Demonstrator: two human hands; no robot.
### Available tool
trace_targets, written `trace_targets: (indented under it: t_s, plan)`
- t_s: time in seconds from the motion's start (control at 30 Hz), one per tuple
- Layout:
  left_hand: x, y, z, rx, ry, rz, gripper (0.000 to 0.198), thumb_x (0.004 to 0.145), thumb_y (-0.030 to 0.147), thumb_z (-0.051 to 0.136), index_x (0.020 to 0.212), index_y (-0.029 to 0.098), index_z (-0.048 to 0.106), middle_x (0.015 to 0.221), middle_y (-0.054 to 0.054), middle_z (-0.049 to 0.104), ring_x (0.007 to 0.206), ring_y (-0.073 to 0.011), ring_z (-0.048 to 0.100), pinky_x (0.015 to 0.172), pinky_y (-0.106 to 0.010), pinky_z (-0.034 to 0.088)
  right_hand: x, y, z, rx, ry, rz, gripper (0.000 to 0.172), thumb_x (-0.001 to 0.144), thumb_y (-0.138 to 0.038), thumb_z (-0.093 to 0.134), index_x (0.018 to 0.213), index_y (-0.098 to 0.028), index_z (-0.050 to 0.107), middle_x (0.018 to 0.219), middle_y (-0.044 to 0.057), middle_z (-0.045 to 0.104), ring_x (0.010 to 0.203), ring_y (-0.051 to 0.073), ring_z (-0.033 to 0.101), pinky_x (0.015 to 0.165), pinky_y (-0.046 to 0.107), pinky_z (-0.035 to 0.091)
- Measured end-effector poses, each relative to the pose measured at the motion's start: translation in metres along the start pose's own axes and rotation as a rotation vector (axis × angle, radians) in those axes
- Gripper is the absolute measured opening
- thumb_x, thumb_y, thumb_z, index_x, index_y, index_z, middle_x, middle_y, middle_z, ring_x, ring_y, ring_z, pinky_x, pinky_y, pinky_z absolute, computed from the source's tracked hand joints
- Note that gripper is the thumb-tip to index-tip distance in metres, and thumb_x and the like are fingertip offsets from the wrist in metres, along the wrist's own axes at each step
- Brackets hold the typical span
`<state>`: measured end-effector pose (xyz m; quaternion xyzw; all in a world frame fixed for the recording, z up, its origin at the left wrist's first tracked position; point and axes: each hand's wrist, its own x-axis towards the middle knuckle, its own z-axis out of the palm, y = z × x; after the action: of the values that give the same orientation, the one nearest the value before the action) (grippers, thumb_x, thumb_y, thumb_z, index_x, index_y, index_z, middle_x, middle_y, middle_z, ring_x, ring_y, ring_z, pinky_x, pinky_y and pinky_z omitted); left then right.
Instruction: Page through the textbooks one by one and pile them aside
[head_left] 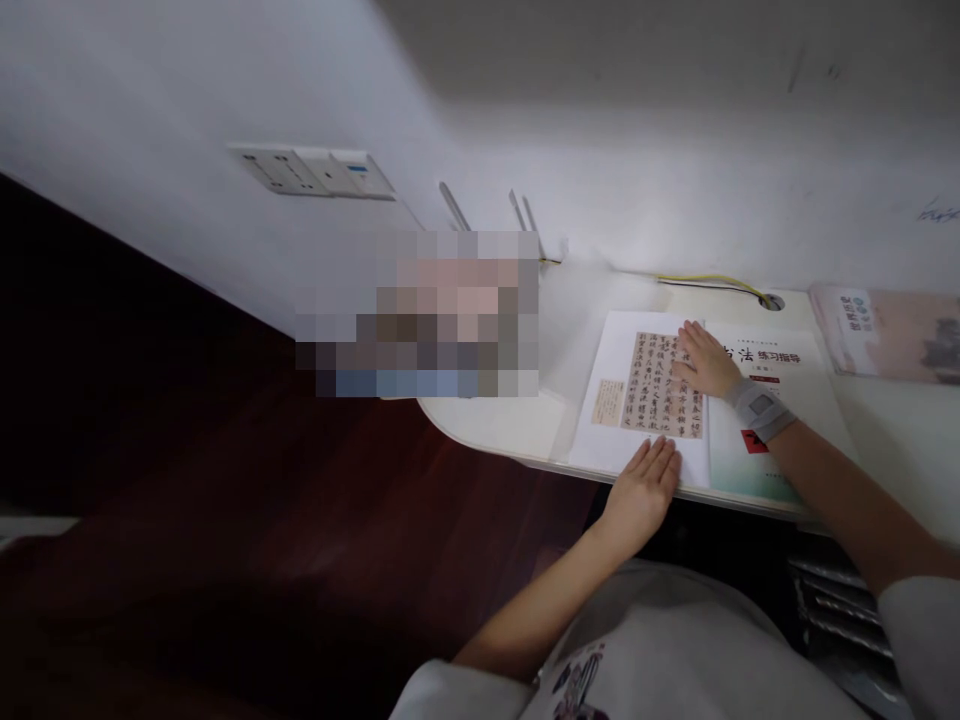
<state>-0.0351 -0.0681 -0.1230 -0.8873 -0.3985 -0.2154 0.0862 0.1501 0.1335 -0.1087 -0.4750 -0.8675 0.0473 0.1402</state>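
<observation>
A white sheet with a printed block of brown calligraphy (637,400) lies on a white desk (510,420). My left hand (645,485) lies flat and open on the sheet's near edge, fingers together and stretched out. My right hand (701,360) rests flat and open on the sheet's far right corner, with a grey band on its wrist. Under and beside the right hand lies a pale green and white booklet (787,375) with black characters on its cover.
A yellow cable (712,282) runs along the desk's back to a round hole. A pink-toned book (892,330) lies at the far right. Wall sockets (315,172) sit on the white wall. Dark red flooring (225,520) lies left of the desk. A blurred patch covers the desk's left end.
</observation>
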Motion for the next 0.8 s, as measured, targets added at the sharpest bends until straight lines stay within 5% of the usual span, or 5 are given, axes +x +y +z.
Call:
trace_targets:
  t_s: [0.23,0.33,0.4,0.57,0.8]
  plan:
    - [-0.003,-0.003,-0.007,0.078,-0.018,0.033,0.031,0.091,0.013,0.045,0.118,0.002,0.056,0.124,-0.021,0.061,0.121,-0.024,0.055,0.104,-0.04,0.042,-0.004,-0.006,-0.002,-0.101,-0.084,-0.145,0.071,0.092,-0.051,0.03,0.145,-0.003,0.03,0.152,0.019,0.028,0.141,0.03,0.024,0.115,0.048,0.02]
    - [-0.001,-0.016,-0.02,-0.035,0.025,0.0,0.035,0.093,0.031,0.048,0.119,0.008,0.056,0.122,-0.017,0.063,0.12,-0.0231,0.056,0.102,-0.039,0.044,-0.003,-0.01,-0.003,-0.133,-0.106,-0.174,0.071,0.092,-0.05,0.031,0.143,-0.001,0.033,0.15,0.021,0.03,0.14,0.032,0.027,0.114,0.049,0.021]
    - [0.0,-0.038,-0.034,-0.075,0.057,-0.137,0.044,0.092,0.043,0.048,0.122,0.011,0.054,0.122,-0.017,0.062,0.118,-0.0244,0.056,0.098,-0.039,0.047,-0.005,-0.014,-0.004,-0.14,-0.071,-0.169,0.071,0.092,-0.05,0.031,0.142,0.0,0.035,0.149,0.022,0.032,0.139,0.033,0.029,0.114,0.048,0.022]
    - [-0.001,-0.104,-0.061,-0.027,-0.032,-0.812,0.051,0.088,0.039,0.053,0.13,0.01,0.046,0.11,-0.02,0.063,0.092,-0.0272,0.065,0.075,-0.037,0.051,-0.025,-0.031,-0.002,-0.113,0.157,-0.003,0.065,0.094,-0.049,0.029,0.143,-0.007,0.035,0.148,0.02,0.036,0.14,0.035,0.025,0.112,0.056,0.023]
    - [0.013,-0.124,-0.079,-1.103,-0.016,-1.046,0.046,0.067,0.045,0.07,0.098,0.013,0.059,0.06,0.003,0.055,0.053,-0.0119,0.053,0.052,-0.023,0.042,-0.1,-0.076,-0.006,0.118,0.045,0.034,0.073,0.089,-0.056,0.041,0.144,-0.01,0.035,0.147,0.02,0.037,0.139,0.037,0.028,0.112,0.056,0.03]
